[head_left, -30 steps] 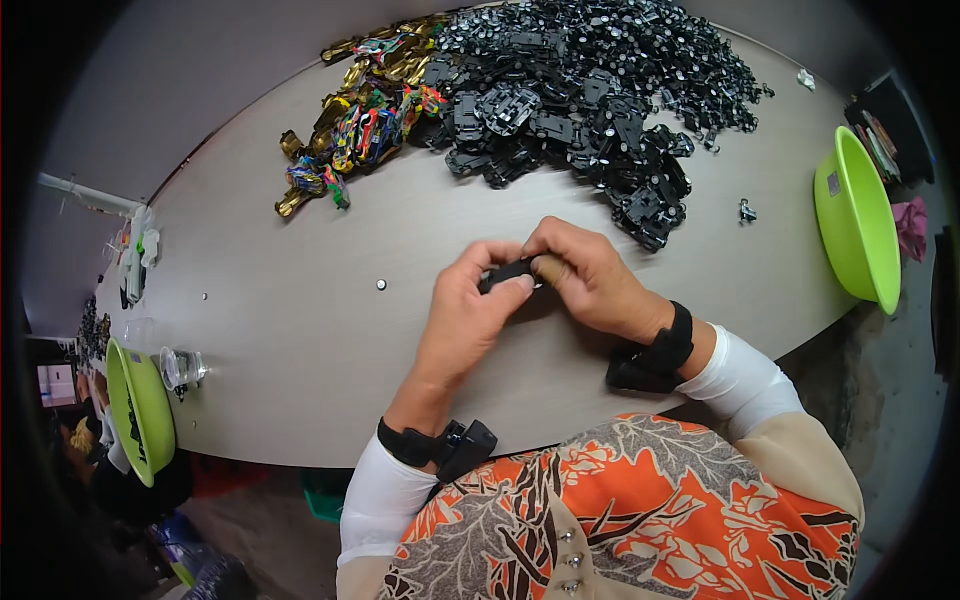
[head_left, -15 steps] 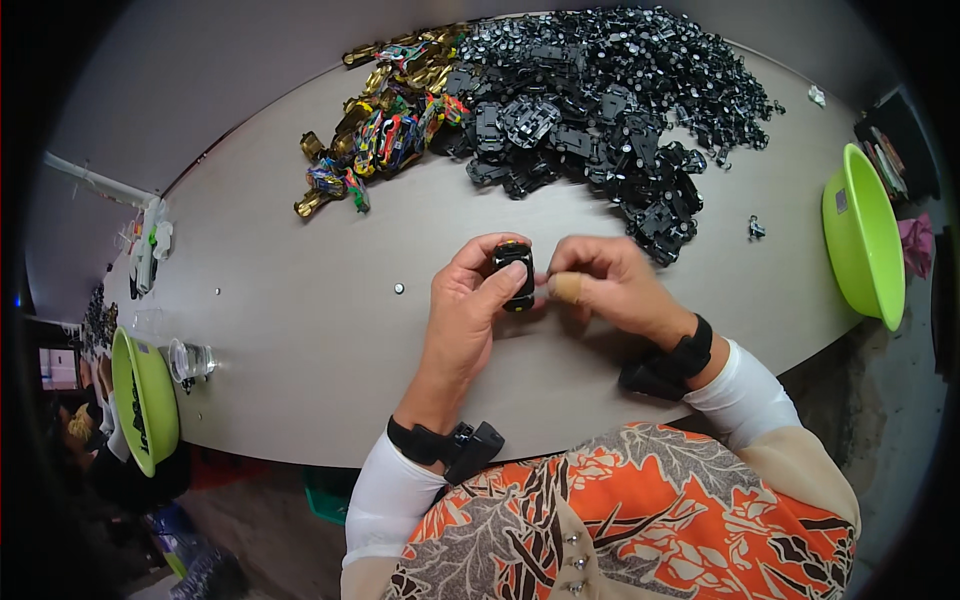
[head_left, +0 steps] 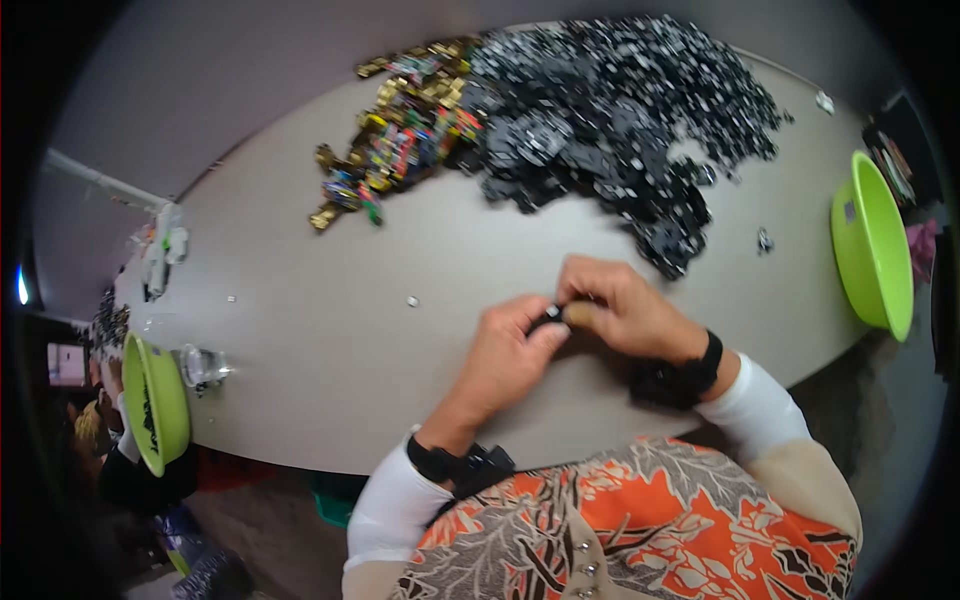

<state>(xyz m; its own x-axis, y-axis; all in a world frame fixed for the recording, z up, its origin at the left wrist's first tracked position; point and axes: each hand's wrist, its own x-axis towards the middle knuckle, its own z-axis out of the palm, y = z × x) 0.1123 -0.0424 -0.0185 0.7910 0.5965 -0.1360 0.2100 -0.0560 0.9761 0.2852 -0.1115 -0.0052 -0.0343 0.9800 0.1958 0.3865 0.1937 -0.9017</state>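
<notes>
Over the grey worktop (head_left: 300, 330), the left hand (head_left: 505, 355) and right hand (head_left: 625, 310) meet, fingers of both pinching a small black part (head_left: 548, 317), probably plastic, just below the heap of black parts (head_left: 620, 130).

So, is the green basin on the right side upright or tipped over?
Upright. The green basin shows its open mouth and inner wall; whether anything lies inside, I cannot tell.

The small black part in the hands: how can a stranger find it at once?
Start at the big heap of black parts on the grey table, then come down toward the person. Left hand and right hand meet there, pinching a small black part; unlike the others, it is off the heap.
</notes>
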